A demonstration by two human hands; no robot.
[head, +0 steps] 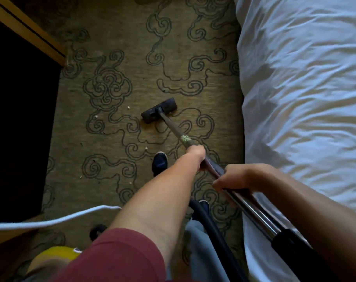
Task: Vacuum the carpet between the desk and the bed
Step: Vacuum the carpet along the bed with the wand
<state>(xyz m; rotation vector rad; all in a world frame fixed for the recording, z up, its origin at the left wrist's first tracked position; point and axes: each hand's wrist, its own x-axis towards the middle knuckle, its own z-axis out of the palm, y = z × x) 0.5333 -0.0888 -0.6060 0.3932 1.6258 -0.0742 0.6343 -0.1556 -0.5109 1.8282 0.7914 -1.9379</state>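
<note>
Several pale crumbs are lying on the olive-green carpet with dark swirl outlines, so the job is looking only partly done: bits are showing to the left of the flat black vacuum floor head, and more are sitting beside the left forearm, nearer the person. The floor head is resting on the carpet well ahead of both hands, at the end of the long dark metal wand. The left hand is gripping the wand farther forward, fingers wrapped round it; the right hand is curling round the shiny chrome section behind it. Below the hands, the black ribbed hose is trailing past a dark blue shoe. Right of the right hand, the white rumpled duvet of the bed is hanging close to the wand and could be crowding strokes along that edge. Left of the left arm, a white cable is crossing the floor near the light wooden desk edge, and a yellow rounded object, possibly the vacuum body, is sitting low by the sleeve.
</note>
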